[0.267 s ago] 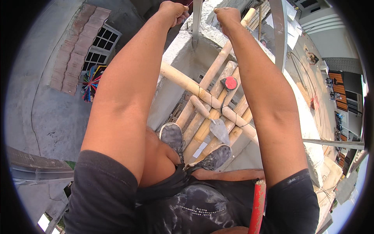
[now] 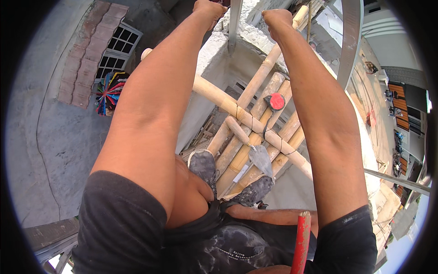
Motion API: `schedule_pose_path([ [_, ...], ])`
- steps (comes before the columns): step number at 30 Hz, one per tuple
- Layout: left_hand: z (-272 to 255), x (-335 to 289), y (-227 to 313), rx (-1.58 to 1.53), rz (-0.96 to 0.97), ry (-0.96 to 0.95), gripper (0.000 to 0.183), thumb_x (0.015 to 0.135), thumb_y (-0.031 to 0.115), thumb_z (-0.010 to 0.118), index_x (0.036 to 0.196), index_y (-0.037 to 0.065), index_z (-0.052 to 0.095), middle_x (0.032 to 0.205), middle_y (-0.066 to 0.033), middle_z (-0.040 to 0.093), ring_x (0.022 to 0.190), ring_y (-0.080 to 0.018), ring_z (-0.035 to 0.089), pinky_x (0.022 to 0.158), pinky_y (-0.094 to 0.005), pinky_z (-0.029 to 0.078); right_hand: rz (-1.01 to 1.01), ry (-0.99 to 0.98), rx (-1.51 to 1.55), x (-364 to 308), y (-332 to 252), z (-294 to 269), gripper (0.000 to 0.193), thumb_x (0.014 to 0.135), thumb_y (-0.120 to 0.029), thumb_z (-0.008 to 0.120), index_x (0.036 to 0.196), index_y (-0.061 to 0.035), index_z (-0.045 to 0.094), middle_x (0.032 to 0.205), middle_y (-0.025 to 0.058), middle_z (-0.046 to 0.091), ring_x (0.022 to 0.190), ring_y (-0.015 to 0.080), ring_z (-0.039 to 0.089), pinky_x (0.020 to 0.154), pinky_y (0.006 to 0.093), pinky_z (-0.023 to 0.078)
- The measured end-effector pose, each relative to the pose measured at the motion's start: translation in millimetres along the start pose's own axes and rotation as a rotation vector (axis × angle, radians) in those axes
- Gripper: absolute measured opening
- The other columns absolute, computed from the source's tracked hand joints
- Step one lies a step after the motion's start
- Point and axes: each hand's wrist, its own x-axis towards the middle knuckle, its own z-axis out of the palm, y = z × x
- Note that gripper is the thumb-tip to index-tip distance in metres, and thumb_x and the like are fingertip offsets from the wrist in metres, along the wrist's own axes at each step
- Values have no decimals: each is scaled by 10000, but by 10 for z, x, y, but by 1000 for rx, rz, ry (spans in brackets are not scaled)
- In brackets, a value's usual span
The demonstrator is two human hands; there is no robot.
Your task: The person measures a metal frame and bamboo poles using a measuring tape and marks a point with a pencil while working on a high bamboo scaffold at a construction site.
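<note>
Both my arms reach far forward to the upper edge of the view. My left hand [image 2: 211, 13] is closed, fingers curled, just left of an upright metal profile [image 2: 234, 27]; what it holds, if anything, I cannot make out. On the other side of that profile, above the rough white wall top [image 2: 256, 36], my right hand [image 2: 278, 19] is closed with its fingertips together; any thing in it is too small to see. Below, on the bamboo poles [image 2: 237, 157], lie a pointing trowel [image 2: 260, 158] with a wooden handle and a round red-and-black object [image 2: 276, 101] with a dark cord.
My dusty dark shoes [image 2: 203, 165] stand on the lashed bamboo, with a crossing pole [image 2: 219, 95] ahead. A red bar [image 2: 301, 242] rises by my lap. A curved metal strip [image 2: 350, 41] stands right. Far below at left are a tiled roof [image 2: 89, 52] and a colourful umbrella [image 2: 109, 93].
The hands and forearms sit slightly higher and farther right in the view, and the whole scene has shifted a little to the right. Both hands stay closed.
</note>
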Motion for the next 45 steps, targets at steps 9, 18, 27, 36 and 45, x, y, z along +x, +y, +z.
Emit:
schedule_pose_path([
  [9, 969, 539, 390, -2900, -860, 625, 233, 930, 89, 580, 1112, 32, 715, 893, -182, 726, 656, -276, 673, 504, -384, 488, -111, -84, -116, 22, -13, 469, 203, 867, -166, 779, 806, -19, 653, 599, 21, 501, 477, 135, 408, 451, 344, 344],
  [18, -292, 287, -1, -2884, -888, 555, 107, 892, 33, 683, 905, -58, 738, 758, -87, 716, 548, -139, 601, 464, -282, 442, -335, -62, -508, 884, 586, -256, 150, 859, -147, 770, 902, -23, 696, 678, 43, 556, 579, 162, 489, 523, 336, 384],
  [27, 244, 13, 192, -3180, -810, 440, 160, 912, 74, 649, 1029, -9, 718, 842, -144, 693, 676, -238, 663, 591, -351, 532, -43, -239, 121, -329, 158, -70, 223, 860, -107, 737, 1032, 35, 729, 693, 16, 588, 513, 113, 446, 470, 293, 356],
  [36, 252, -267, 133, -3007, -633, 183, 158, 920, 94, 674, 1048, 6, 708, 873, -111, 685, 755, -221, 660, 664, -344, 543, 91, -367, 382, -652, 105, -267, 187, 923, -63, 630, 1064, 35, 702, 683, -45, 461, 516, 48, 339, 437, 232, 268],
  [45, 268, -5, 235, -2919, -875, 208, 111, 881, 85, 744, 979, 34, 756, 749, -35, 653, 663, -145, 605, 671, -320, 562, 38, -332, 396, -846, 287, -156, 241, 896, -35, 577, 1093, 6, 710, 685, -36, 482, 512, 72, 380, 416, 237, 296],
])
